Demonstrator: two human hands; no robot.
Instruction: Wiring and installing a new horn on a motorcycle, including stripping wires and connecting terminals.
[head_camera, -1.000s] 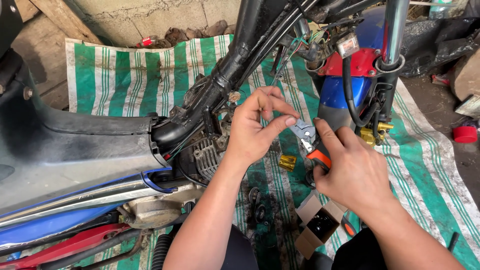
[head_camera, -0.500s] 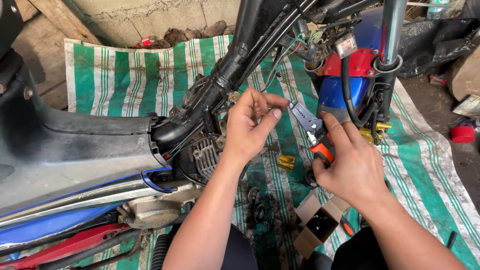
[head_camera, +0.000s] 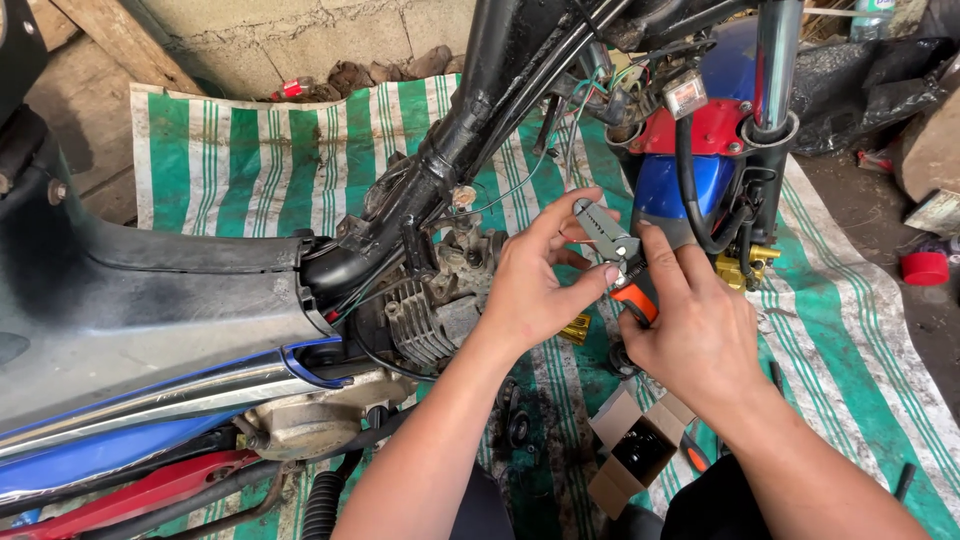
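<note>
Orange-handled steel pliers (head_camera: 618, 262) gripped by right hand (head_camera: 690, 330), left hand (head_camera: 535, 285) touching

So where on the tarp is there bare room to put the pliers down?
The striped tarp is bare at the far left, between the wall and the seat. Another bare strip lies right of the fork, before the red cap. Under both hands, around the open box and engine, it is crowded with small parts.

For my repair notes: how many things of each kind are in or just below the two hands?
Pliers with orange handles, in the right hand, left hand touching the tip: 1
Open cardboard box: 1
Small brass part: 1
Green striped tarp: 1
Total: 4
</note>
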